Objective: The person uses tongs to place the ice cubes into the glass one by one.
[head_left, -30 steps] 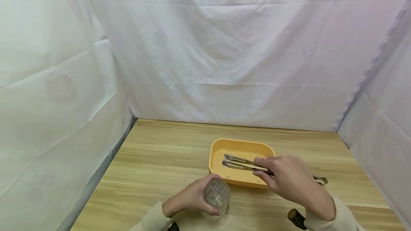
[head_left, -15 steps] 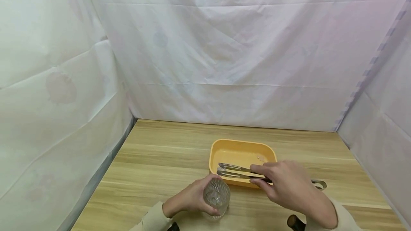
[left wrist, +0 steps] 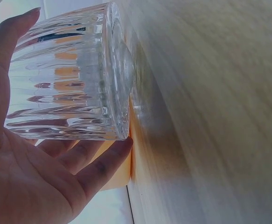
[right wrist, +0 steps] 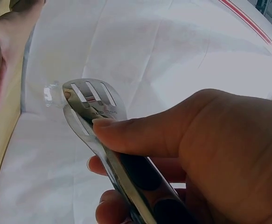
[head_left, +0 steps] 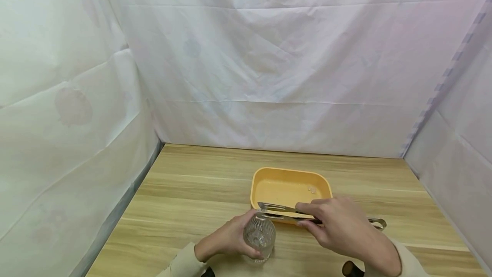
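My left hand [head_left: 228,236] grips a ribbed clear drinking glass [head_left: 260,237], thumb on one side and fingers on the other. The left wrist view shows the glass [left wrist: 63,88] from the side, its base close to the wooden tabletop. My right hand [head_left: 340,228] holds slotted metal tongs [head_left: 278,207] with dark grips. A small clear piece, like an ice cube [right wrist: 50,94], sits at the tongs' tips in the right wrist view. In the head view those tips overlap the glass's far rim. Behind the glass stands a yellow tray [head_left: 265,172].
A few small clear pieces [head_left: 312,190] lie in the tray's right part. The wooden table [head_left: 192,191] meets white cloth walls [head_left: 269,76] at the back and both sides. A dark, tube-shaped object [head_left: 351,269] shows beside the right sleeve.
The tongs have moved from inside the tray toward me and left, up to the glass, with the clear piece at their tips. The left hand and glass have stayed in place.
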Motion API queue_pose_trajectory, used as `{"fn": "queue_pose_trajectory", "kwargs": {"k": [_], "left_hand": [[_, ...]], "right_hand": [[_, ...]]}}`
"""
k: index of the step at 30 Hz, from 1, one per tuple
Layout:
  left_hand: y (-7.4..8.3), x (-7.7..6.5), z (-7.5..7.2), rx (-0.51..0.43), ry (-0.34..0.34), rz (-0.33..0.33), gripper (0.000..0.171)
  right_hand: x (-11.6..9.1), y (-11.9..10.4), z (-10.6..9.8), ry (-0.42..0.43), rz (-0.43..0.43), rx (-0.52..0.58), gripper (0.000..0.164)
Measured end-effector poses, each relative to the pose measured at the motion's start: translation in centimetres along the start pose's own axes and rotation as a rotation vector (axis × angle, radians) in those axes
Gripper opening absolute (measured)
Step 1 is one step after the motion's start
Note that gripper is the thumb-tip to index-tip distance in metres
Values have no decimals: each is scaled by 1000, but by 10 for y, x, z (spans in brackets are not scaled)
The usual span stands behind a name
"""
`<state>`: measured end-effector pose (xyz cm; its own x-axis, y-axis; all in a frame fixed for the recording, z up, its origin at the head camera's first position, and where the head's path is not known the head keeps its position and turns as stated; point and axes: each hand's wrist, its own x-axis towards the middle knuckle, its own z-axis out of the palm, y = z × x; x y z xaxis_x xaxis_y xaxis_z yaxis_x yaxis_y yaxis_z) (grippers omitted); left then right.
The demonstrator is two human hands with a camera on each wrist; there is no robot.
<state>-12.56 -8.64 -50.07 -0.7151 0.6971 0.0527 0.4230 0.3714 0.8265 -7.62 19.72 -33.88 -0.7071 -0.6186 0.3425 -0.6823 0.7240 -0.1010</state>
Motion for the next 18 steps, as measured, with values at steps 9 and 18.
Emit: {"fn": "queue_pose_trajectory", "kwargs": {"k": [9, 18], "left_hand": [[0, 1, 0, -14, -10, -13, 91], [0, 0, 0, -12, -7, -25, 89]], "right_hand": [[1, 2, -1, -50, 39, 17, 25], [1, 18, 0, -76, 78, 18, 28]]}}
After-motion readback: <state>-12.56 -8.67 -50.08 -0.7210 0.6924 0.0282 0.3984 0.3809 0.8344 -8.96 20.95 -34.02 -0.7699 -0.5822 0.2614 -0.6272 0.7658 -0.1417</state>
